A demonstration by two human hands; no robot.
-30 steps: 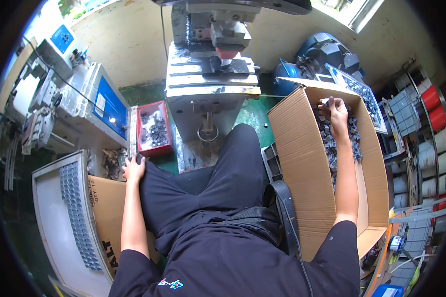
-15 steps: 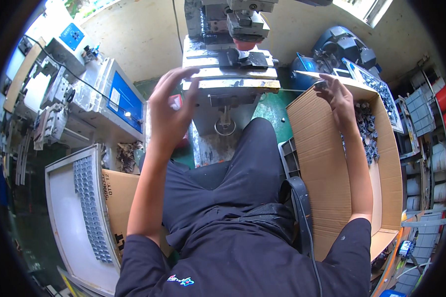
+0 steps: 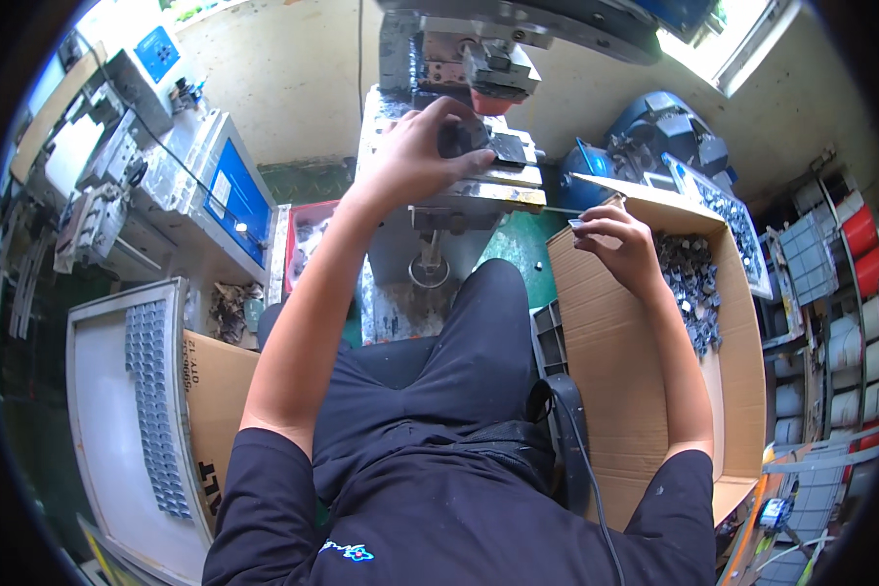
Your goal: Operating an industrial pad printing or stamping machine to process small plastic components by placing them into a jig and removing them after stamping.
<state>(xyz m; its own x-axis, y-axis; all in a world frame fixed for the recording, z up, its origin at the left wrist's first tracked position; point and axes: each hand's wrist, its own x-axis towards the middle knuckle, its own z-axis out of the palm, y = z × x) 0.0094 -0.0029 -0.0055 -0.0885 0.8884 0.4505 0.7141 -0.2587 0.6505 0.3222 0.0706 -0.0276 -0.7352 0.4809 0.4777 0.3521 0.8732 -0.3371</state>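
Note:
My left hand (image 3: pixel 422 156) reaches over the machine table (image 3: pixel 391 161), thumb and fingers apart and curved around a dark part (image 3: pixel 461 137) on the fixture. Whether the fingertips press on it is hard to see. Beside it lies a flat black block (image 3: pixel 506 148). Close above hangs a reddish pad (image 3: pixel 494 104) under the machine head (image 3: pixel 503 70). Over the near left edge of the cardboard box, my right hand (image 3: pixel 623 244) pinches a small grey piece (image 3: pixel 576 224) between thumb and fingers.
The open cardboard box (image 3: pixel 606 361) at my right holds a heap of small grey parts (image 3: pixel 689 283). At left, a white framed tray (image 3: pixel 107 420) carries rows of grey pieces (image 3: pixel 156 420). A red bin (image 3: pixel 303 239) stands left of the machine. Shelving (image 3: pixel 850 332) lines the far right.
My left hand has moved right and forward onto the fixture. My right hand has shifted left and down, to the box's edge, with the small piece in its fingers. The view has shifted slightly.

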